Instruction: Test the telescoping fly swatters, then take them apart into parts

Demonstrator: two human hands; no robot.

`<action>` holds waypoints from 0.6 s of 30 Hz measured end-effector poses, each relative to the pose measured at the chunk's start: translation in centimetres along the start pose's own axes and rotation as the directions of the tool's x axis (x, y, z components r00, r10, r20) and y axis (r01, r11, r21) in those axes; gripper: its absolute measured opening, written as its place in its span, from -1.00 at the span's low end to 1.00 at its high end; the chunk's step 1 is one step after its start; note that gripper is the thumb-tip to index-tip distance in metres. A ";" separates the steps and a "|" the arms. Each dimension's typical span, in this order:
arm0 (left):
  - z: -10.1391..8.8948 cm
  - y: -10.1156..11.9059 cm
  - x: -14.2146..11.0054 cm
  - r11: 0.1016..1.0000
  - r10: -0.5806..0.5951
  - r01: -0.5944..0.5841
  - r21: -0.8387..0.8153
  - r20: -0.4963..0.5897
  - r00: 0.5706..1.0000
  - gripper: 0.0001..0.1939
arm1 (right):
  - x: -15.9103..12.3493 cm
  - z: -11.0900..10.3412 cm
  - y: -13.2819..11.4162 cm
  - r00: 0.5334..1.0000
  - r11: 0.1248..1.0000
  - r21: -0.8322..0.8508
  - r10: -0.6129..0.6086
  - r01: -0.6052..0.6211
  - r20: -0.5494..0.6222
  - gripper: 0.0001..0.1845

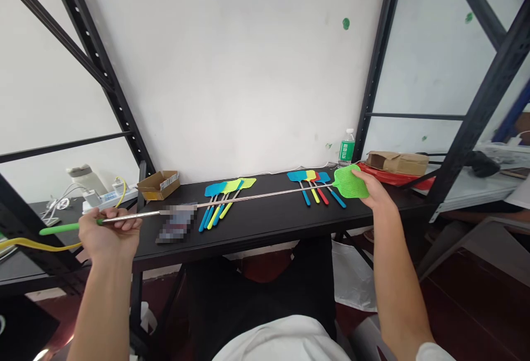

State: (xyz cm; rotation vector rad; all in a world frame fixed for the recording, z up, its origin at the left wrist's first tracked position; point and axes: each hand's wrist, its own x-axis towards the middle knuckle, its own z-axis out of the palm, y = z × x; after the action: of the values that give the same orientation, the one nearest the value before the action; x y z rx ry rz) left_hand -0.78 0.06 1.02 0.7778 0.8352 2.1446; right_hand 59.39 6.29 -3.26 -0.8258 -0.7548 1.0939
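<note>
A green fly swatter with a long, drawn-out metal rod [260,196] stretches across my view above the black table [265,217]. My left hand [110,234] is closed around the rod beside its green handle [60,229]. At the other end, my right hand [376,189] grips the edge of the green mesh head [350,182] between thumb and fingers. Below the rod on the left lies a row of blue and yellow-green fly swatters [215,189]. Another group, with blue, yellow and red swatters [296,176], lies near the mesh head.
An open cardboard box [161,187] and a pixelated flat object [178,226] are on the left. A green-labelled bottle [346,149] stands at the back right, near another box [399,163] on red plastic [385,176]. Black rack posts [95,57] flank the table.
</note>
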 end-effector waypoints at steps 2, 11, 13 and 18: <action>0.0 0.0 0.0 1.000 0.007 -0.007 -0.004 0.010 1.000 -0.78 | -0.3 0.3 -0.1 1.000 1.000 -0.022 -0.002 0.002 -0.016 -0.92; 1.5 -0.7 -0.8 0.999 0.031 -0.030 -0.026 0.036 0.999 -0.82 | -0.3 1.2 0.3 0.999 0.997 -0.072 -0.033 0.033 0.004 -0.89; 2.5 -1.4 -1.5 0.999 -0.033 0.033 -0.003 0.090 0.995 -0.79 | -0.3 2.4 0.9 0.997 0.997 -0.063 -0.039 0.042 0.061 -0.86; 4.0 -2.5 -2.5 0.998 -0.052 0.049 0.026 0.155 0.987 -0.69 | -0.2 5.1 2.3 0.993 0.989 -0.139 -0.034 0.049 0.110 -0.79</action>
State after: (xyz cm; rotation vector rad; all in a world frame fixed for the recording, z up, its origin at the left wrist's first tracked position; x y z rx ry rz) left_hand 4.51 0.79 0.92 0.9135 0.7897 2.0045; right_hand 53.94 7.66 -2.75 -0.8725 -0.9448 1.0624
